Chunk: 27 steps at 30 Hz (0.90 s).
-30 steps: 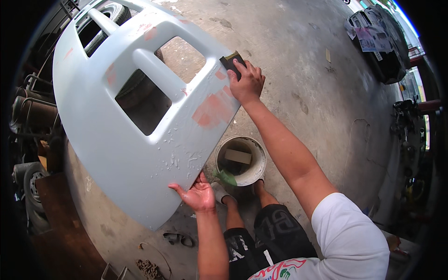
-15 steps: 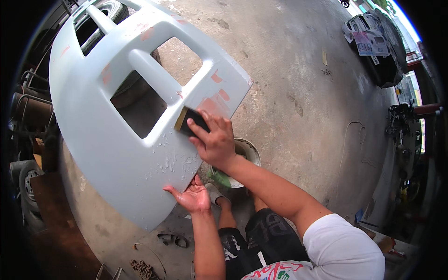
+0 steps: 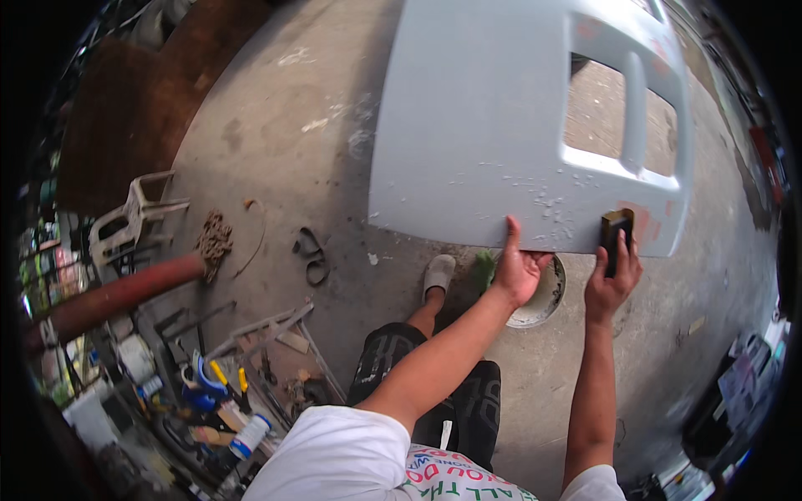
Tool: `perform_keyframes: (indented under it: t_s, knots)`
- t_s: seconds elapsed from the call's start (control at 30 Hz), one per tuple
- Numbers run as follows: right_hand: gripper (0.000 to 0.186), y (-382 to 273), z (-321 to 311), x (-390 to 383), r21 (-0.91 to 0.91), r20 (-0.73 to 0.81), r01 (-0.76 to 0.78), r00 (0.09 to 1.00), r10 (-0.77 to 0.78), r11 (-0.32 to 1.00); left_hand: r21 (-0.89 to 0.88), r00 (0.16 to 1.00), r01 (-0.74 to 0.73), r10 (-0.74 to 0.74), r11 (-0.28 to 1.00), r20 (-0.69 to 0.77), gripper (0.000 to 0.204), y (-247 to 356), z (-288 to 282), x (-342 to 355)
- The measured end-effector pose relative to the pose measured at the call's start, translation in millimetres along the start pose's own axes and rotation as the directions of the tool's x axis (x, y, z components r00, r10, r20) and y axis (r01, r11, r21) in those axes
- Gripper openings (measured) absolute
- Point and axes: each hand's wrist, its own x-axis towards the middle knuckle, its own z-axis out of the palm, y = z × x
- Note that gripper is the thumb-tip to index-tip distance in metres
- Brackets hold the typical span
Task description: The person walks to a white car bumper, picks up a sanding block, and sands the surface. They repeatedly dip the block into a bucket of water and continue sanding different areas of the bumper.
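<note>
A pale grey car bumper (image 3: pixel 468 108) with window-like openings fills the upper middle, with water drops and reddish patches near its lower edge. My left hand (image 3: pixel 522 274) grips that edge, thumb on the painted face and fingers behind it. In my right hand (image 3: pixel 614 285) is a black sanding block (image 3: pixel 616 242) with a yellowish-brown end, resting against the lower right of the bumper beside a reddish patch. Below the edge, partly hidden by my left hand, stands a whitish bucket (image 3: pixel 547 305) with something green (image 3: pixel 483 271) beside it.
On the concrete floor (image 3: pixel 334 167) lie a black strap (image 3: pixel 311 255) and a heap of chain (image 3: pixel 215 235). A plastic chair (image 3: pixel 138 217), a red pipe (image 3: pixel 125 296) and a clutter of tools and tape (image 3: pixel 213 388) stand at the left. Covered dark objects (image 3: pixel 739 384) are at the lower right.
My view has swung left, so the bumper now appears further right and turned. The sanding block remains in my right hand, and my left hand still holds the bumper's edge.
</note>
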Motion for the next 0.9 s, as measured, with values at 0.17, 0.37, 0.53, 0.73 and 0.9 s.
perform_keyframes:
  t_s: [0.17,0.37,0.53,0.73,0.9]
  knots:
    - [0.052,32,-39,-50,0.444,0.165,-0.161,0.982,0.096,0.881,0.178,0.993,0.066,-0.082,0.982,0.082,0.074,0,-55,-2]
    - [0.057,-24,-39,-137,0.56,0.632,-0.591,0.758,0.163,0.581,0.046,0.961,-0.216,0.221,0.975,-0.168,0.047,22,-178,-100]
    - [0.06,-37,-33,-194,0.505,0.783,-0.562,0.617,-0.074,0.656,-0.041,0.764,-0.549,0.482,0.835,-0.429,0.029,15,-295,-221]
    - [0.064,129,11,-240,0.179,0.85,-0.283,0.526,-0.004,0.942,0.34,0.262,-0.619,0.594,0.708,-0.761,0.022,-63,-466,-399]
    - [0.066,364,1,-244,-0.445,0.775,-0.194,0.406,0.484,0.874,0.481,-0.024,-0.418,0.52,0.77,-0.854,0.018,-155,-637,-536]
